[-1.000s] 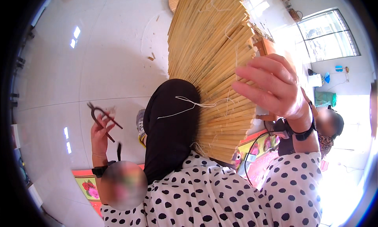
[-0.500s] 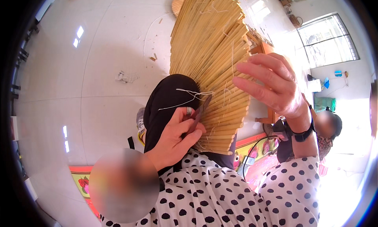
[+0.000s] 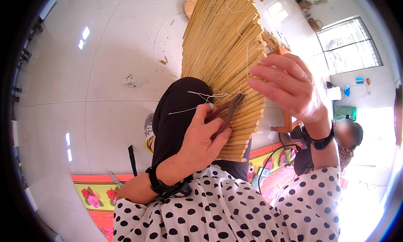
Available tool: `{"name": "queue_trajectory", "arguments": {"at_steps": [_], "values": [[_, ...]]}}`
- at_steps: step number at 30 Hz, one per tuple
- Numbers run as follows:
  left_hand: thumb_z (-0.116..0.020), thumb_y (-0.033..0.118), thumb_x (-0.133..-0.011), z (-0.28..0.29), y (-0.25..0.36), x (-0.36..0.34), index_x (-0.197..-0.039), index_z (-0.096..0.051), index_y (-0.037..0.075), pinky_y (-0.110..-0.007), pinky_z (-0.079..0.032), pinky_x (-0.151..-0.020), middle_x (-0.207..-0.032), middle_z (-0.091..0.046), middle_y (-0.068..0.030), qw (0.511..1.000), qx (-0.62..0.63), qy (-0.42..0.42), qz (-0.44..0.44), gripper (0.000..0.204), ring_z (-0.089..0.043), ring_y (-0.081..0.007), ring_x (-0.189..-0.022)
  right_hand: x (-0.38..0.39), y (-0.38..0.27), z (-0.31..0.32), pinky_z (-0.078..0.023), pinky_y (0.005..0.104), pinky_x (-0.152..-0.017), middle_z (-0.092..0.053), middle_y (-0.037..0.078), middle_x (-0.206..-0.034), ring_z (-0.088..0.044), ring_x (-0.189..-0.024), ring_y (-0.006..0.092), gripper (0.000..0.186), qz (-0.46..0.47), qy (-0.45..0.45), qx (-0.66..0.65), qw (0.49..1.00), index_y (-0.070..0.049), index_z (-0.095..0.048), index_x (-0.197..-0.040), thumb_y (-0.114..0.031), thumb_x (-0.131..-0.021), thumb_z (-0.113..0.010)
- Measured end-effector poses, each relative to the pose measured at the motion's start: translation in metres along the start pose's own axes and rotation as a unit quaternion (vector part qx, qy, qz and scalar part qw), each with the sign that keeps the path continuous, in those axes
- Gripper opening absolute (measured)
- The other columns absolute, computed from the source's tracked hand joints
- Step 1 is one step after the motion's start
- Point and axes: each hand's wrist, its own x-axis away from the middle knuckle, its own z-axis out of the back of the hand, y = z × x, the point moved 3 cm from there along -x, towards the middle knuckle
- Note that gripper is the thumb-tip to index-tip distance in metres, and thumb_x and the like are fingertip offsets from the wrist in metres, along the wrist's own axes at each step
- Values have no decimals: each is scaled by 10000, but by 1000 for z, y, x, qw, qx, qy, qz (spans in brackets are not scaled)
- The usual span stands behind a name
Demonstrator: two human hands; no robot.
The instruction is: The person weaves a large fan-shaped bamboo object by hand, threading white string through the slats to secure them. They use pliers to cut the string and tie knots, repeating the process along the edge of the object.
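One pincer tool [image 3: 231, 111] farther across slats [image 3: 222, 40]

The left hand [image 3: 205, 142] is hiding part of the pliers [image 3: 231, 111] while a blur is masking a co-worker's face [image 3: 347, 132].

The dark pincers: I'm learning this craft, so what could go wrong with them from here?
The pincers in the left hand have their tips close to white string on the stick mat, so they might nick a strand by mistake. Those tips could also scratch or dent a stick. The right hand is near the tips too, so a slip might catch a finger.
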Motion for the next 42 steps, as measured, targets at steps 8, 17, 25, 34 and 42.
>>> {"name": "queue_trajectory", "arguments": {"at_steps": [8, 17, 25, 34, 42], "values": [[-677, 139, -915, -3, 2, -5, -922, -643, -3, -401, -508, -826, -1116, -471, -197, 1000, -26, 1, -1, 146, -599, -345, -926, -2, 0, 1, -510, 397, -854, -689, 62, -1048, -641, -1072, 251, 333, 7, -13, 10, 1000, -44, -722, -1019, -113, -693, -702], [-719, 107, -878, -10, -2, -2, -866, -614, -9, -410, -522, -685, -1043, -479, -199, 997, -64, 31, -33, 156, -610, -358, -778, -7, 2, -3, -477, 479, -972, -683, 42, -972, -658, -1034, 226, 221, 15, -34, -45, 998, -31, -693, -911, -100, -703, -719], [-730, 46, -837, -8, -1, 0, -826, -602, -11, -404, -511, -668, -1006, -481, -190, 994, -56, 67, -62, 140, -586, -344, -761, -11, 9, -5, -419, 628, -1085, -690, 30, -924, -685, -955, 207, 146, 73, -15, -59, 996, -40, -687, -862, -88, -738, -747], [-681, 0, -846, 13, -1, 5, -787, -562, -18, -343, -482, -644, -996, -502, -163, 992, -96, 73, -46, 134, -568, -292, -762, -12, 13, -14, -396, 661, -1080, -657, 49, -870, -694, -917, 212, 117, 111, 24, -94, 989, -9, -655, -820, -28, -736, -735], [-652, -16, -824, 70, 12, 25, -754, -541, -47, -325, -461, -664, -1006, -475, -160, 987, -93, 129, -18, 135, -524, -239, -757, -15, 14, 5, -348, 645, -1142, -693, 69, -895, -693, -954, 242, 53, 40, -90, -75, 992, -23, -669, -821, -56, -794, -699]]}}
